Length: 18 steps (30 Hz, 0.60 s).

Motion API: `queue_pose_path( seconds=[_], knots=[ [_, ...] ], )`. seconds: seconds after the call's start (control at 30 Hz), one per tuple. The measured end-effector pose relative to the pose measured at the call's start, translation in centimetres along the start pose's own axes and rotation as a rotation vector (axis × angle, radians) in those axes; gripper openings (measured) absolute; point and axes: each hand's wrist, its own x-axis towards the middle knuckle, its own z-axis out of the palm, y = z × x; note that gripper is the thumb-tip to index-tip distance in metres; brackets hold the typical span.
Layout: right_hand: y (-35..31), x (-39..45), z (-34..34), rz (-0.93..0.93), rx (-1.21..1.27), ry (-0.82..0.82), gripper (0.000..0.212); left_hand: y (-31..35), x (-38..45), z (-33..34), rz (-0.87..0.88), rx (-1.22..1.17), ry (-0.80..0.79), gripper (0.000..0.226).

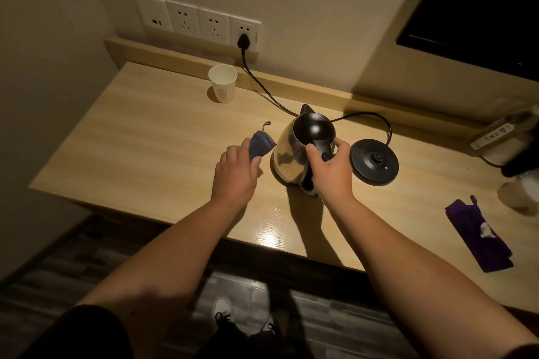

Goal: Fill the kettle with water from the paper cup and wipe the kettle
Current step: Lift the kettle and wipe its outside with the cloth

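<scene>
Kettle (287, 151) steel, shiny, on wood table (145, 137), off round black base (374, 162) beside it. Right hand (331, 167) grips handle; left hand (236, 172) pinches blue cloth (259, 146). Paper cup (222, 83) upright, well apart near wall; cord (262, 87) between.

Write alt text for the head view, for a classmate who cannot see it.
The right hand grips the handle of a steel kettle standing on a wooden table beside its base, while the left hand holds a blue cloth. A paper cup stands farther back.
</scene>
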Motion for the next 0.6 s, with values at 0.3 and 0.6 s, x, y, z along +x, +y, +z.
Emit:
queue_pose_path(
  seconds=[0.3,0.6],
  knots=[
    [0.0,1.8,-1.3,0.098,0.207,0.016,0.055,2.8,0.6,1.3,0.078,-0.143,0.023,0.051],
    [0.3,2.6,-1.8,0.148,0.308,0.028,0.050,6.1,2.4,1.7,-0.017,-0.417,0.020,0.044]
  ],
)
